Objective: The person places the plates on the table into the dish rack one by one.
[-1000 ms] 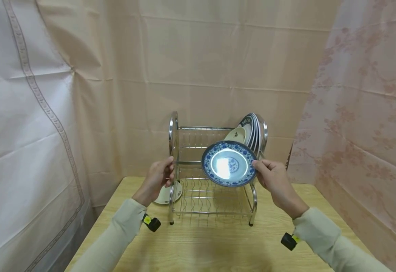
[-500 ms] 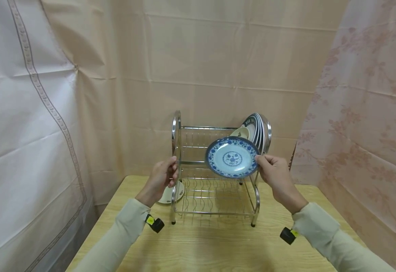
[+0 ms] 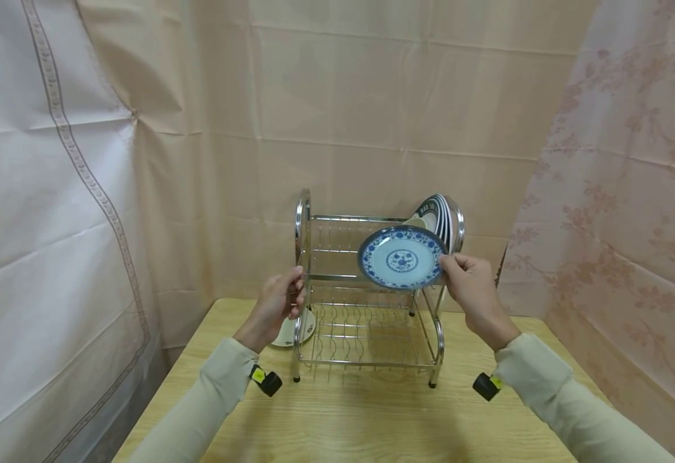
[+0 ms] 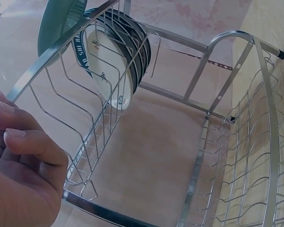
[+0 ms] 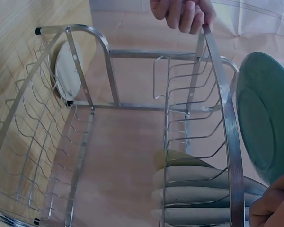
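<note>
A blue-and-white patterned plate (image 3: 402, 257) is pinched at its right rim by my right hand (image 3: 476, 292), between thumb and fingers. It is raised in front of the upper tier of a metal dish rack (image 3: 366, 363), its patterned face tilted up towards me. The right wrist view shows its green underside (image 5: 262, 118) just outside the rack's bar. My left hand (image 3: 273, 305) holds the rack at the front left corner of the upper tier, fingers curled; the exact grip is partly hidden. Several plates (image 3: 444, 222) stand on edge at the upper tier's right end.
A cream plate (image 3: 285, 333) lies on the wooden table (image 3: 337, 424) at the rack's left, partly behind the frame. The lower tier (image 3: 343, 334) has wire dividers. A beige cloth (image 3: 337, 116) hangs behind, with further cloths at both sides.
My right hand has raised the patterned plate slightly and moved it farther away, tilting it so that the bright glare has mostly gone. The left hand stays at the rack's corner.
</note>
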Available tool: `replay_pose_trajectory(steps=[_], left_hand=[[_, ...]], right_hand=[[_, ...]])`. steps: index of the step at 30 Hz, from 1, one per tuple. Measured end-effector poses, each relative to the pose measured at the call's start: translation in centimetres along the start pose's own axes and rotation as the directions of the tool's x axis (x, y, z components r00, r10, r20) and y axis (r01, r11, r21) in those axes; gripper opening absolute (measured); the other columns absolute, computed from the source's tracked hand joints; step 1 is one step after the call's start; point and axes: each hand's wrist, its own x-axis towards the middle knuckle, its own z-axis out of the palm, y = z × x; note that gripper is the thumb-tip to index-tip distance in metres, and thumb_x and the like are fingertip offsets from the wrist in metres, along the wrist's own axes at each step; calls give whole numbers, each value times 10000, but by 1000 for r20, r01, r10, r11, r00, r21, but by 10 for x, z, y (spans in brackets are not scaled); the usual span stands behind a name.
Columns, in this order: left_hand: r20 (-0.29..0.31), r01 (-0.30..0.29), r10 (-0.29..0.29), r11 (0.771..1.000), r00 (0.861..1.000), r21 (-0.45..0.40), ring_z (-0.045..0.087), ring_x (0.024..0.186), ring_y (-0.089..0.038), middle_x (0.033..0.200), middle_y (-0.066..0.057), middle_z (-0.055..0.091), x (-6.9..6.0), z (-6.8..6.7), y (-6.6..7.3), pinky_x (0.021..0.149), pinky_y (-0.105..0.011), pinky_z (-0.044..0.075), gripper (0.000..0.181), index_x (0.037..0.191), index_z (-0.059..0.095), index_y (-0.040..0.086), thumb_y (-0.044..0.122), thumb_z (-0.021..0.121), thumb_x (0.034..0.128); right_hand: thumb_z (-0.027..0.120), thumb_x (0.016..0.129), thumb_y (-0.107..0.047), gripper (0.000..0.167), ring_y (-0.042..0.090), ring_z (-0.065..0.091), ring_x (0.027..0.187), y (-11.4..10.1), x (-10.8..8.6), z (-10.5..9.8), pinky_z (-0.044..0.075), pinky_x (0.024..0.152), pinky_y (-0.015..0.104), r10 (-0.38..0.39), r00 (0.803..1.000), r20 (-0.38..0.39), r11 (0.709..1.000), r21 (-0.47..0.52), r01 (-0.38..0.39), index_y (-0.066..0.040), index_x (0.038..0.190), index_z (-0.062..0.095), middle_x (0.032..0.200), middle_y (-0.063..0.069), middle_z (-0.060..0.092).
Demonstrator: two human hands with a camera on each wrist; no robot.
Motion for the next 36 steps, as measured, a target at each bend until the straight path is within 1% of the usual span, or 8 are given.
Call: replay_pose_trajectory(steps=[8,14,17,20,22,26,32,36], left_hand=[[-5,-5,5,1000,1000,0,414,461,-100,616,6,511,-1,0,0,453,-219,348,409,776,495,119,412,557,1053],[-20,-10,10,1000,1000,-4,421,451,-97,611,6,518,-2,0,-3,452,-218,351,406,773,507,118,412,569,1047],[-19,-17,17,1000,1000,2,419,457,-98,615,8,516,-2,0,-3,455,-222,351,403,778,501,118,411,565,1048],[-17,-21,21,1000,1000,5,417,464,-100,619,9,513,-1,1,-2,457,-224,351,399,785,499,117,409,559,1051],[-18,-22,22,1000,1000,5,412,460,-103,615,7,510,-1,2,-2,454,-227,348,399,784,494,116,404,556,1054],[-23,-26,26,1000,999,-3,402,450,-109,606,4,504,-1,3,-1,452,-232,338,407,773,483,115,393,540,1064],[-34,-42,41,999,999,-30,393,439,-95,592,12,501,-1,4,-3,438,-221,324,388,757,482,118,346,544,1064],[-41,-46,45,999,998,-21,386,435,-90,588,12,497,-1,4,-2,433,-220,318,384,755,478,121,337,543,1065]], right_hand=[[564,1017,-200,342,68,323,475,0,8,6,280,432,222,-19,998,-66,999,-36,17,13,751,601,526,-69,409],[547,1008,-182,321,74,338,490,2,13,11,296,435,217,-13,997,-73,999,-36,11,41,780,573,555,-61,433],[543,1004,-175,321,90,369,537,2,15,12,322,457,222,-46,995,-87,998,-56,41,52,777,567,597,-23,481],[531,1009,-188,352,122,406,581,1,18,12,354,481,238,-105,989,-103,988,-124,92,69,768,552,638,29,518],[519,1014,-199,365,145,420,580,0,20,12,365,478,252,-140,983,-115,977,-176,119,56,755,548,641,58,521],[508,1002,-205,360,169,414,510,-1,24,14,348,442,267,-206,967,-153,945,-286,156,-49,678,507,580,54,483],[505,993,-152,378,184,395,493,-5,30,23,325,479,271,-369,911,-184,866,-423,266,-99,621,464,543,46,441],[515,993,-126,376,185,386,476,-6,32,25,317,469,272,-430,883,-189,823,-485,297,-101,622,458,539,42,440]])
